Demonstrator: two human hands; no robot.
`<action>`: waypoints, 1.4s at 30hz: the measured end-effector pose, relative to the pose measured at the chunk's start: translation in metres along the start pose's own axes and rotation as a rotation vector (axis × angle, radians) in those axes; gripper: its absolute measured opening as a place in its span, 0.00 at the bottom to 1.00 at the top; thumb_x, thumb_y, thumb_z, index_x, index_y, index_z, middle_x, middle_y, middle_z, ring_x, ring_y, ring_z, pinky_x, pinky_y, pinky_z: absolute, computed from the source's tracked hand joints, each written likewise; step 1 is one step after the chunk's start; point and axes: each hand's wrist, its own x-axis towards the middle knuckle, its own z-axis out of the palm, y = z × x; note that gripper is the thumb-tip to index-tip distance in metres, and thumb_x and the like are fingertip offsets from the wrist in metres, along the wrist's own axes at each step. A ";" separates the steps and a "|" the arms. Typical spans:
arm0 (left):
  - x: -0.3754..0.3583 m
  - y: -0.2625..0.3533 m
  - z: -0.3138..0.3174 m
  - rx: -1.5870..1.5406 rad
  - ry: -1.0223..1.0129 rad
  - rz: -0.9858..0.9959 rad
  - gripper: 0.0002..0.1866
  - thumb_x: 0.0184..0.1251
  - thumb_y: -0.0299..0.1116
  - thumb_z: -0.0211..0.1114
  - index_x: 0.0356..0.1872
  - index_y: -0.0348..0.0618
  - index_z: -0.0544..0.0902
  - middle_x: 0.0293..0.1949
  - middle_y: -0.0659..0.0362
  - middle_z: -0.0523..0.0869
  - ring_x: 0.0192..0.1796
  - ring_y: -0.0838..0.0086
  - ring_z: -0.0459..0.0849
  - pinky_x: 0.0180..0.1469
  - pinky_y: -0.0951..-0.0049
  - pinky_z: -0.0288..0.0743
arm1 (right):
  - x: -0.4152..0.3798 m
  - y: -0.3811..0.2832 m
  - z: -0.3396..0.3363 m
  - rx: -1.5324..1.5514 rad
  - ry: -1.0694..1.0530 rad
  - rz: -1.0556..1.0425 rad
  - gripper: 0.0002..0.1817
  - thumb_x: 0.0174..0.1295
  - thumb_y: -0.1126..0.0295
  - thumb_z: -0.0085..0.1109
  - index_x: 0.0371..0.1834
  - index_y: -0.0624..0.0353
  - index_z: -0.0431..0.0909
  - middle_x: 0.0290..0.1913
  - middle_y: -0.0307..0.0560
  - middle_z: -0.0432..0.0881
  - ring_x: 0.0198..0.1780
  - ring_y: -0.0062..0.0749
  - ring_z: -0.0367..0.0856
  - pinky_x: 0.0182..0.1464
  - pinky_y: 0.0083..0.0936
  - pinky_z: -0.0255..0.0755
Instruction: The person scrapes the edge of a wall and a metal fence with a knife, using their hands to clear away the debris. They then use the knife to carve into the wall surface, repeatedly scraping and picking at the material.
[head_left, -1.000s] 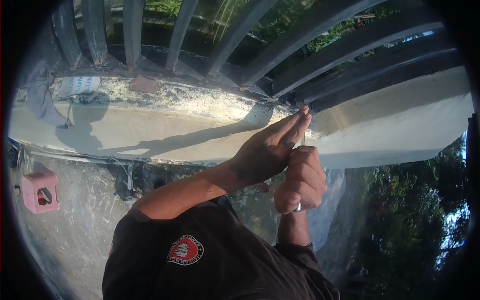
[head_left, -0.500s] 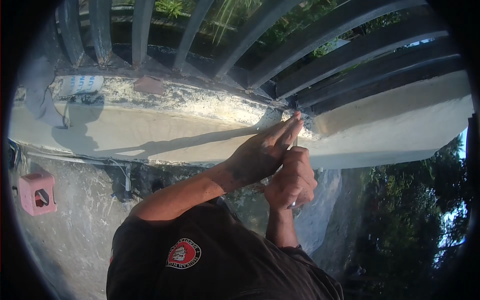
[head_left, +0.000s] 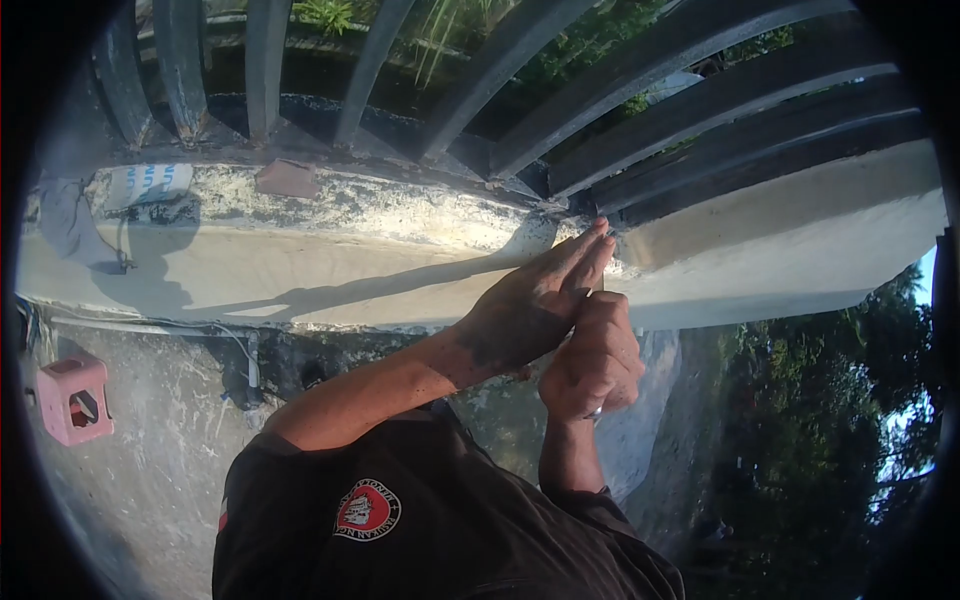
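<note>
My left hand (head_left: 525,310), darkly smudged on its back, stretches its fingers flat to the wall's corner at the foot of the metal bars (head_left: 470,90). Just below it, my right hand (head_left: 592,360) is a closed fist round a narrow tool. A thin part of the tool shows above the fist and a shiny end below; the rest is hidden. Both hands are close together over the worn, pale wall ledge (head_left: 400,215).
A brown scrap (head_left: 287,179), a blue-lettered wrapper (head_left: 150,185) and a grey cloth (head_left: 75,225) are on the ledge at left. A pink stool (head_left: 75,400) stands on the floor. A pipe (head_left: 150,325) runs below the wall. Trees (head_left: 820,420) are at right.
My right hand has shifted slightly right, still closed. My left fingertips remain at the corner. The view has tilted a little.
</note>
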 end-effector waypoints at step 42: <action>0.005 0.001 -0.011 0.298 -0.076 0.089 0.32 0.72 0.27 0.62 0.73 0.16 0.70 0.79 0.30 0.67 0.84 0.49 0.66 0.87 0.62 0.63 | 0.019 -0.001 0.001 -0.011 -0.088 -0.012 0.30 0.84 0.60 0.43 0.18 0.62 0.63 0.21 0.48 0.72 0.25 0.43 0.71 0.33 0.38 0.69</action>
